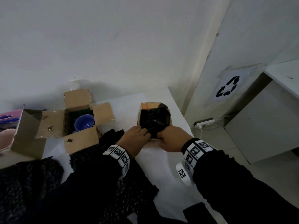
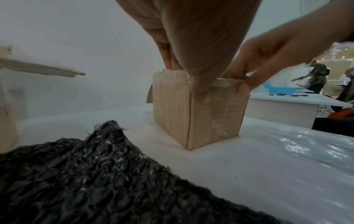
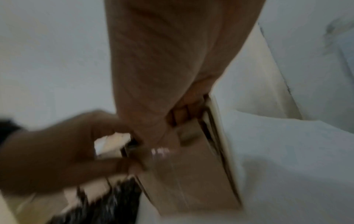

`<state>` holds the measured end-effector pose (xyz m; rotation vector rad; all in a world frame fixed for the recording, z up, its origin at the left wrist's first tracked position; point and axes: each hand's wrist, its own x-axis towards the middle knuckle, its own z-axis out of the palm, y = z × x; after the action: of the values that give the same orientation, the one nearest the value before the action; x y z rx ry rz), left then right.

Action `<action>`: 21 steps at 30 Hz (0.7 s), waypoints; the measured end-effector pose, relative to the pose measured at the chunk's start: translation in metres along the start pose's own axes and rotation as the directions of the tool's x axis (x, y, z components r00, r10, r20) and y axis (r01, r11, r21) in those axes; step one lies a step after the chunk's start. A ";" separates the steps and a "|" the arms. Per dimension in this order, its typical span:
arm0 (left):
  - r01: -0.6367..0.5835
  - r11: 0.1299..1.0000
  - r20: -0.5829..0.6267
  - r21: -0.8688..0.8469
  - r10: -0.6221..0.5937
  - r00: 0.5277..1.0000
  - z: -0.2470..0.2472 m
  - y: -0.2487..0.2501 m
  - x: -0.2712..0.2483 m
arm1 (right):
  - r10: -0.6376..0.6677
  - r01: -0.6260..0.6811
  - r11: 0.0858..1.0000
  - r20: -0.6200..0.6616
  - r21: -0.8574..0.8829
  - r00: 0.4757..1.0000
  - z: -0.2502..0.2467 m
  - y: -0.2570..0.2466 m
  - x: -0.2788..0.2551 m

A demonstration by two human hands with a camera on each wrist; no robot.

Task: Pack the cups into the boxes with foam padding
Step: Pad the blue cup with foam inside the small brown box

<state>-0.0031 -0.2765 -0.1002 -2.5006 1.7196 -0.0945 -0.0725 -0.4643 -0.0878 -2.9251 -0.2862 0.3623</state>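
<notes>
On the far left of the tabletop (image 1: pixel 176 188), a grey box (image 1: pixel 27 139) stands open with a pink cup (image 1: pixel 5 139) at its mouth; padding there not visible. Next right, a brown box (image 1: pixel 77 122), flaps spread, holds a blue cup (image 1: pixel 84 122) against dark padding; judged packed but not yet closed. Loose black foam sheets (image 1: pixel 111 143) lie in front of it, near the left wrist.

Small box (image 1: pixel 154 120), centre-right: lined with black foam (image 1: pixel 153 121), no cup visible inside. Left hand (image 1: pixel 133 139) and right hand (image 1: pixel 173 139) both sit at its near rim, fingers curled into the foam, thumbs outside on the cardboard wall. Both appear to be pinching the foam and tucking it down.

Progress, judged: one cup boxed, one partly, third box being lined. Remaining: seat cups, cover, close flaps.
</notes>
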 end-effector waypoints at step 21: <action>0.201 0.977 0.199 0.065 -0.210 0.957 -0.004 -0.034 0.051 | 0.089 -0.091 0.993 -0.033 -0.075 0.996 0.001 0.016 0.070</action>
<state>0.0462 -0.3120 -0.0925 -2.5475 1.3627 0.1046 -0.0037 -0.4649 -0.1080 -3.0232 -0.1683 0.3277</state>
